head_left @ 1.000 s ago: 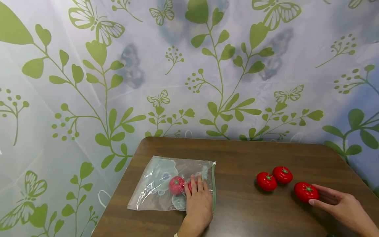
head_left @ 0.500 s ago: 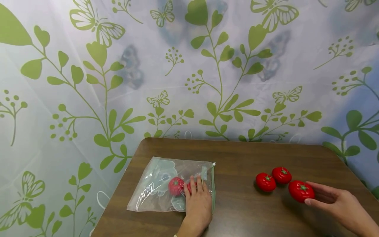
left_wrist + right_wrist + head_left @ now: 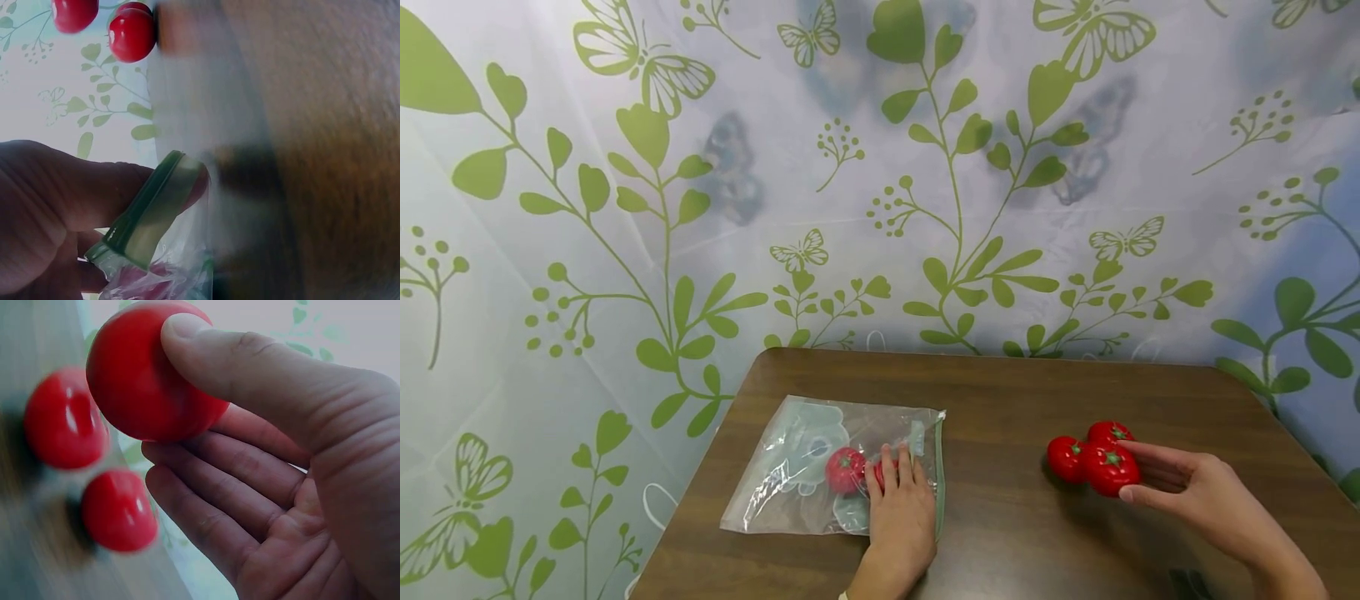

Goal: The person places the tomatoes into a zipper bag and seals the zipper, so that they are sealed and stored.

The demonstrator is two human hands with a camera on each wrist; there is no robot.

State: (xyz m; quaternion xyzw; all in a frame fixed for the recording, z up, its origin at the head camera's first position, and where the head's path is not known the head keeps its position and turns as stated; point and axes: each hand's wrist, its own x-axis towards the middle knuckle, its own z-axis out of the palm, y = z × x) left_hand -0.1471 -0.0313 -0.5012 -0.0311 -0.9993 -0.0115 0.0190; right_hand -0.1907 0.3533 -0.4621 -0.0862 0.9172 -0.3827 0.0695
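My right hand (image 3: 1206, 492) holds a glossy red toy tomato (image 3: 1109, 469) with a green top, the thumb on one side and fingers on the other. In the head view it overlaps two more tomatoes, a left one (image 3: 1065, 458) and a far one (image 3: 1110, 432); the right wrist view shows the held tomato (image 3: 147, 375) apart from them. My left hand (image 3: 904, 512) lies over the mouth of a clear zip bag (image 3: 767, 500), with its thumb behind the green zip edge (image 3: 147, 206). Inside the bag are a tomato (image 3: 847, 471) and another partly under my fingers.
The brown wooden table (image 3: 992, 533) bears everything. Behind it hangs a pale curtain (image 3: 865, 283) with green leaves and butterflies. A small dark object (image 3: 1189, 583) shows at the lower right, too cut off to identify.
My right hand has carried its tomato left, from the right side of the table to the two loose tomatoes. The left hand and the bag have stayed in place.
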